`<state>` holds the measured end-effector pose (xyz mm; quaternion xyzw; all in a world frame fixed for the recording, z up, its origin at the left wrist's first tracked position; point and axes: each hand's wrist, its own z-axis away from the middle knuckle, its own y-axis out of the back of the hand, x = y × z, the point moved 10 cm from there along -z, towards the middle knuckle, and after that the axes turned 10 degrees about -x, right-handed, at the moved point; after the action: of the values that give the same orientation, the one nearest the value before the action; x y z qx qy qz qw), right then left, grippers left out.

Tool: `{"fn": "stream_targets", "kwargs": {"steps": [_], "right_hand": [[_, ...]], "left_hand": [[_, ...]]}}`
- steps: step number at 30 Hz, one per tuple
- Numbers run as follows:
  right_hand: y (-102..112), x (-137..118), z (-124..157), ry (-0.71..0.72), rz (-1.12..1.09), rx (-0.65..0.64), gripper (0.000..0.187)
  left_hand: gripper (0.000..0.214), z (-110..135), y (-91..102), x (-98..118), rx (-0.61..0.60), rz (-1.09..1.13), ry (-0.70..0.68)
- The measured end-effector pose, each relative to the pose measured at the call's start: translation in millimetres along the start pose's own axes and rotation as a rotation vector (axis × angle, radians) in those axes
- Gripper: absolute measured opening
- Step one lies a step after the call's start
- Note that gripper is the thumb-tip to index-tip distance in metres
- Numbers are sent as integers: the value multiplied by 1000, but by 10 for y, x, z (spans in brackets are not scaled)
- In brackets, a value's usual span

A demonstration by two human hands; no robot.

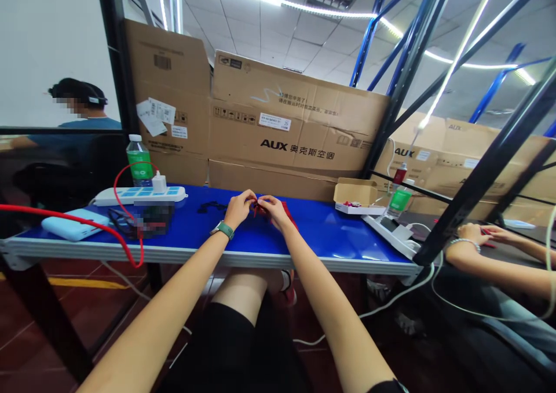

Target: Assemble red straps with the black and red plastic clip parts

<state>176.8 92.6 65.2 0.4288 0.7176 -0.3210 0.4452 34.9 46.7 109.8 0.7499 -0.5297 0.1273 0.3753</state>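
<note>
My left hand [240, 208], with a green-banded watch at the wrist, is closed in a pinch above the blue table [321, 225]. Close beside it, my right hand [273, 210] also has its fingertips pinched together. Between the two sets of fingertips there is a small dark red piece, too small and blurred to name. Some red material [290, 212] lies just right of my right hand, partly covered by it. A black cord-like item [211, 207] rests on the table to the left of my left hand.
On the left are a power strip [125, 196], a green-labelled bottle [139, 164], a light blue box-shaped device [76, 225] and a red cable [99, 216]. An open small carton [357, 199] and another power strip [393, 236] stand right. A co-worker's hands [486, 236] work farther right.
</note>
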Motion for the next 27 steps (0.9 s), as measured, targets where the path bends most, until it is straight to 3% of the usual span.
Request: {"fn": "stream_targets", "kwargs": {"steps": [5,9,12,18,27], "right_hand": [[9,9,7,-16,-37,4,46],[40,-15,19,-8,-49,7,48],[105,-66,40,32,-43,57,51],[106,-183,55,128,81,65,53],[92,-370,91,207,190,121,41]], "left_hand": [[13,-20,34,-82,30,80,7],[33,-27,-15,-220,60,188,72],[47,-31,-147,-337,-7,272,145],[48,-39,-268,-375,-128,377,168],[50,-15,-165,-433,29,521,206]]}}
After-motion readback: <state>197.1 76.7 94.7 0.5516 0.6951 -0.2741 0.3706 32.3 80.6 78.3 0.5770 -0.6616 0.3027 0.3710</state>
